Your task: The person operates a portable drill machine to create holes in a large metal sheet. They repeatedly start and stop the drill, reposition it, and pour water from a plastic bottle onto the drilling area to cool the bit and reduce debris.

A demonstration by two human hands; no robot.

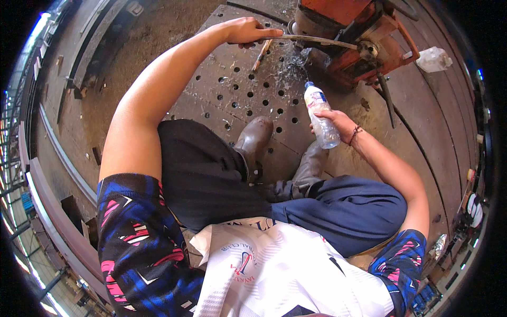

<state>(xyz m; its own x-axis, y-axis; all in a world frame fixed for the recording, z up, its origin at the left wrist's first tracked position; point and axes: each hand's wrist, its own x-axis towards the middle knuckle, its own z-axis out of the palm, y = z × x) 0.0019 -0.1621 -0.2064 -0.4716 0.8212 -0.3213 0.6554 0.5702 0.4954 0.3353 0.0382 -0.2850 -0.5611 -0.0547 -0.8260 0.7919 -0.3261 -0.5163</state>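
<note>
My left hand (247,31) is wrapped round the near end of a long, thin metal lever (322,40). The lever's other end meets a round hub on an orange machine (364,31) at the top right. In my right hand (338,124) is a clear plastic bottle (321,124) with a blue cap, gripped round its lower half. The bottle tilts so that its cap points away from me, at the foot of the machine. A thin streak of liquid seems to leave the cap toward wet, shiny metal shavings (290,66).
A dark metal plate (211,84) with several round holes lies under the machine. A thin brush-like stick (261,57) rests on it below my left hand. My boots (256,136) stand at its near side. To the right are a translucent jug (434,59) and a dark cable (412,132).
</note>
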